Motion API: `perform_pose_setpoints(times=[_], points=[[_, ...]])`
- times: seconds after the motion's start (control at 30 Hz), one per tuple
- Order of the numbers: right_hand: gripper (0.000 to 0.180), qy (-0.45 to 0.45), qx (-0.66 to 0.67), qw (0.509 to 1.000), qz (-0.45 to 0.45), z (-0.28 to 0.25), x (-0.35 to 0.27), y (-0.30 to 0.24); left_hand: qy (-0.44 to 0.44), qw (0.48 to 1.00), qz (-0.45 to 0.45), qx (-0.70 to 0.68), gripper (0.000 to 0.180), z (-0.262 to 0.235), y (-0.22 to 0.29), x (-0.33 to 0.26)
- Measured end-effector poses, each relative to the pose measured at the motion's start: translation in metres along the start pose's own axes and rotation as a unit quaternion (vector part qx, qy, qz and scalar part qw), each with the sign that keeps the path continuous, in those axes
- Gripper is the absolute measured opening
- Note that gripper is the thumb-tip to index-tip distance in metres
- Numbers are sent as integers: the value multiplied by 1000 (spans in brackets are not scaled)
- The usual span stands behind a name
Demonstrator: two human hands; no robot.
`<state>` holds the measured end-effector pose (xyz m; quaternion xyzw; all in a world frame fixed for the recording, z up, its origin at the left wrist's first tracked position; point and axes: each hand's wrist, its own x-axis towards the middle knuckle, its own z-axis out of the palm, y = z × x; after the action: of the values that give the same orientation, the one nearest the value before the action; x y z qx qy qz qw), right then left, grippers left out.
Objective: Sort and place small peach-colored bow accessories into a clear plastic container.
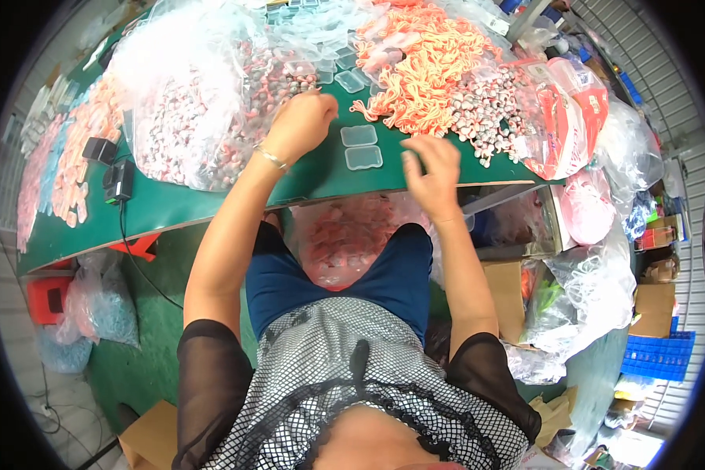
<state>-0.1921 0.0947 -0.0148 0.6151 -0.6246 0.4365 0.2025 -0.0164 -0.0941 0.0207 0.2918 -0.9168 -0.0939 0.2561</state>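
A small clear plastic case (363, 157) lies spread open on the green table (290, 185), its two halves flat between my hands. My left hand (304, 121) is to the left of it, above the edge of a heap of small red, grey and white pieces (270, 78). Its fingers are curled together, and whatever they may hold is hidden. Just right of the case is my right hand (433, 171), thumb and fingers apart, with nothing seen in it. Beyond it lies a pile of orange cords (423, 70).
A large clear bag (184, 117) of small pieces covers the left middle. More clear cases (349, 81) lie farther back. At right are another heap of small pieces (482, 110) and a red-white bag (572, 117). Black box-shaped devices (118, 180) with a cable sit at left.
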Motion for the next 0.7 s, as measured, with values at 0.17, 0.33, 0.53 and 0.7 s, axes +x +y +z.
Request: perform_pose_setpoints(times=[0.17,0.33,0.53,0.7], points=[[14,-48,-149,975,155,-34,5,58,-133,985,-24,-104,14,-5,0,-24],[18,-101,-150,976,123,-21,2,65,-58,993,-25,-98,10,10,-10,-35],[19,-106,-148,982,54,-14,5,65,-9,994,-67,-89,14,12,3,-50],[21,-101,-134,985,37,-27,10,59,8,991,-125,-50,10,14,15,-55]])
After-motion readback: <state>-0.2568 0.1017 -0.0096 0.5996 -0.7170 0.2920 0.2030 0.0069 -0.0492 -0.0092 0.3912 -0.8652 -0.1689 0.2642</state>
